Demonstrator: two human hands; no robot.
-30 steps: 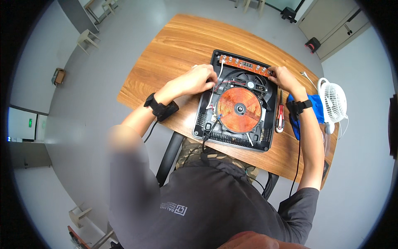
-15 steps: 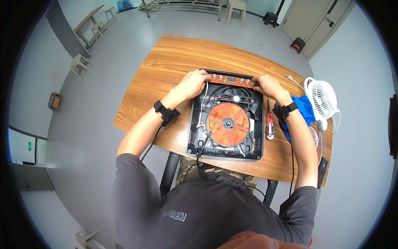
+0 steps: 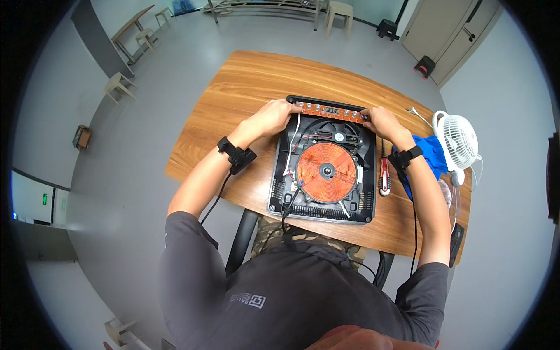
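An opened induction cooker base [image 3: 273,192] lies on the wooden table in front of me. Its round copper coil [image 3: 318,185] is exposed, with a small fan [image 3: 339,136] behind it. Across the far edge of the housing runs an orange control circuit board [image 3: 332,111] with small buttons and a digit display. My left hand [image 3: 273,116] grips the board's left end, fingers pressed together. At the right end my right hand [image 3: 382,122] holds the board, its fingers curled. Fingertips of both hands are partly hidden. A white cable [image 3: 294,140] runs down beside my left fingers.
Right of the cooker lies a red-handled screwdriver [image 3: 384,178]. Beyond it are a blue cloth [image 3: 429,153] and a white fan [image 3: 458,140]. A dark flat object [image 3: 457,242] rests at the table's right edge. Stools [image 3: 119,86] stand on the floor around the wooden table [image 3: 233,87].
The whole view has shifted slightly to the right. Both hands stay at the two ends of the circuit board, with barely any change in their grip.
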